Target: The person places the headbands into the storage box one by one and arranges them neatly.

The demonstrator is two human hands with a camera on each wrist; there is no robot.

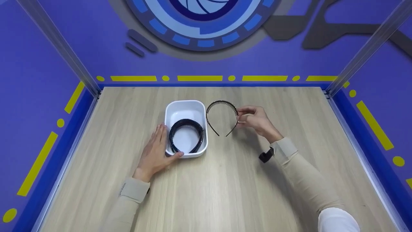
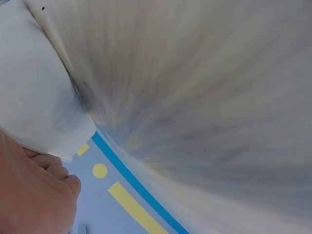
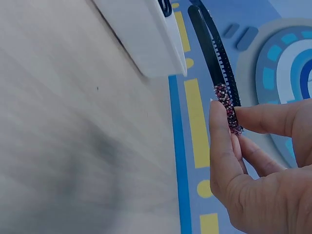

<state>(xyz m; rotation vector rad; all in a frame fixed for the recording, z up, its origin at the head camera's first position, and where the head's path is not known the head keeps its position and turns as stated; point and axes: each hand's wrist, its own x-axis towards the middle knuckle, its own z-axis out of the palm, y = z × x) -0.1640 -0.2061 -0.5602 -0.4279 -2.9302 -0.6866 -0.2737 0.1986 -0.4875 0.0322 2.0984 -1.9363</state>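
My right hand [image 1: 256,120] pinches one side of a thin black toothed headband [image 1: 222,101], held up with its arch away from me and both ends towards me. Up close in the right wrist view, pink and silver glitter beads [image 3: 226,105] cover the part of the band at the fingertips. Left of it stands a white rectangular tub [image 1: 185,102], where several black headbands [image 1: 186,122] lie nested together. Straight fingers of my left hand [image 1: 154,156] rest along the tub's left wall, while the thumb touches its near rim.
The tub and both hands are over a light wood-grain table [image 1: 219,193]. Blue-purple panels [image 1: 96,38] with yellow markings enclose its back and sides, with metal posts [image 1: 61,48] at the corners.
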